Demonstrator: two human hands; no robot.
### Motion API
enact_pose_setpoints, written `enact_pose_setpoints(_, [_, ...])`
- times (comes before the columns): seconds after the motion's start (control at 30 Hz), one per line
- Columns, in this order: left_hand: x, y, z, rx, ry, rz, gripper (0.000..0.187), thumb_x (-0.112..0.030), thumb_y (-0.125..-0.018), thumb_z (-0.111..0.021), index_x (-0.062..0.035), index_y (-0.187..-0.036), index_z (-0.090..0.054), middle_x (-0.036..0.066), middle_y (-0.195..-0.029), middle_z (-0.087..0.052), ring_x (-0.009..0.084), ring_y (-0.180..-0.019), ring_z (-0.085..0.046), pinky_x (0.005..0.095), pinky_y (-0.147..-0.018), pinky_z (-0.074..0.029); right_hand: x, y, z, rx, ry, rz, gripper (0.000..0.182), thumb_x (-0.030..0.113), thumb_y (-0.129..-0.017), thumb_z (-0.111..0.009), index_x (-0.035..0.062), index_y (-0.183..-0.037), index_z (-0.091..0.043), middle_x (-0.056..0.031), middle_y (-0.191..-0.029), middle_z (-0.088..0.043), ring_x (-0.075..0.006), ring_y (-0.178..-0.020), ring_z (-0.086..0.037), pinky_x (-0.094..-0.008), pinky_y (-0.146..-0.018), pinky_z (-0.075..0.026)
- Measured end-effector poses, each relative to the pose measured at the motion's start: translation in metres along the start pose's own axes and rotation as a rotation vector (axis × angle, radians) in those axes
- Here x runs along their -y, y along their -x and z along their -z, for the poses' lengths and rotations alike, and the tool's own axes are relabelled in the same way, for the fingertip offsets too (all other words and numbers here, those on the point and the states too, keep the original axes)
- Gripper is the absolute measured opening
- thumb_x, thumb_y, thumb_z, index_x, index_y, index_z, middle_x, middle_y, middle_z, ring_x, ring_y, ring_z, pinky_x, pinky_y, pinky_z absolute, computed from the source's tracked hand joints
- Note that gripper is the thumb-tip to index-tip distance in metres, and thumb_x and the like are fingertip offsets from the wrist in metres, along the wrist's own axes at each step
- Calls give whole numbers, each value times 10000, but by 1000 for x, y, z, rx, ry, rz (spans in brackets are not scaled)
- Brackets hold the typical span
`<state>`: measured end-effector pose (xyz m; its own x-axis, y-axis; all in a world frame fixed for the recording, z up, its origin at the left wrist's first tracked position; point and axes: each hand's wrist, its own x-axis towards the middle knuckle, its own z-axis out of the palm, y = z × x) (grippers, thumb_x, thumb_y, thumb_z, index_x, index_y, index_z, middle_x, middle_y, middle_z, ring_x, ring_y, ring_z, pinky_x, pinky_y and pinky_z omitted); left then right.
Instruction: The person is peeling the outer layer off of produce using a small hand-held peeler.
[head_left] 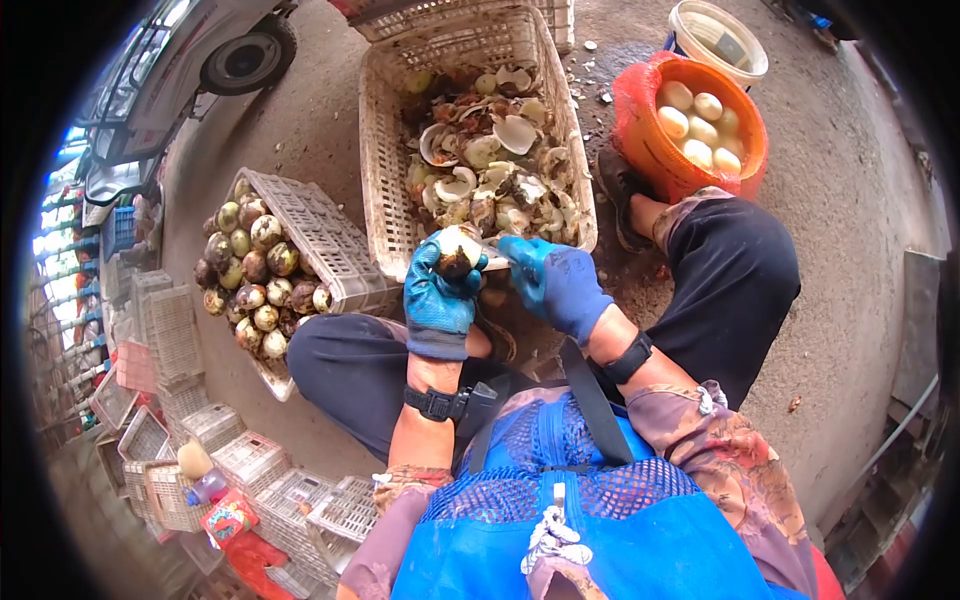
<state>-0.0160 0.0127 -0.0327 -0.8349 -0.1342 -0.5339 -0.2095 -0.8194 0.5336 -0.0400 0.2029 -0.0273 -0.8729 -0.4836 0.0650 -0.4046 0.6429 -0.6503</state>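
My left hand (441, 300), in a blue-green glove, is closed around a round fruit or root vegetable (459, 250), partly peeled, with pale flesh on top and dark brown skin below. My right hand (556, 284), also gloved, is closed just to the right of it. From its fingers a thin knife-like blade (490, 241) points at the piece; the handle is hidden. Both hands are over the near edge of a dirty white crate (377, 190) holding peelings (490, 170) and curved pale skin pieces.
A tipped crate (325, 240) at left spills unpeeled brown-green pieces (262, 262). An orange bucket (640, 120) at right holds peeled white ones (700, 130) in liquid, before a white bucket (745, 65). Stacked crates (245, 460) stand lower left; a vehicle wheel (245, 62) is upper left.
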Motion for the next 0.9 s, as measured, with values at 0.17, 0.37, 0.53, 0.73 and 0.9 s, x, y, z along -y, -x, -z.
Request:
enact_pose_setpoints(0.17, [4,16,9,60,-52,9,264,-276,-924,-607,-122,-1137,-624,85,-1047,-686,255,-905,-676,375,-723,-574,10,-2,1,81,135,-92,415,168,-842,-589,126,-1254,-571,-162,-858,-657,-369,-791,-660,-482,-643,-503])
enact_pose_setpoints(0.37, [2,33,10,155,-12,98,269,-264,-934,-565,-90,-1131,-620,112,-1051,-682,267,-895,-673,360,-708,-571,5,-5,-9,122,-116,-198,308,162,-877,-561,125,-1177,-617,-201,-896,-664,-406,-842,-643,-505,-664,-497])
enact_pose_setpoints(0.53, [0,16,8,189,34,101,279,-254,-943,-531,-63,-1127,-617,135,-1054,-679,278,-887,-670,347,-696,-569,-7,-6,-10,19,-212,-238,259,183,-890,-558,124,-1128,-642,-211,-949,-659,-423,-857,-628,-507,-688,-499])
enact_pose_setpoints(0.73, [-3,0,5,-50,127,155,372,-350,-880,-609,-77,-1130,-649,110,-983,-710,323,-838,-692,351,-609,-552,13,-3,1,-93,-507,-226,318,244,-888,-580,117,-1173,-637,-204,-965,-683,-354,-882,-681,-424,-731,-533])
enact_pose_setpoints(0.9, [6,9,-9,-26,69,106,367,-380,-921,-571,-128,-1180,-637,92,-999,-712,307,-800,-697,337,-565,-548,11,-11,1,-71,-623,-236,389,296,-884,-576,129,-1234,-613,-182,-987,-694,-344,-876,-685,-422,-720,-534])
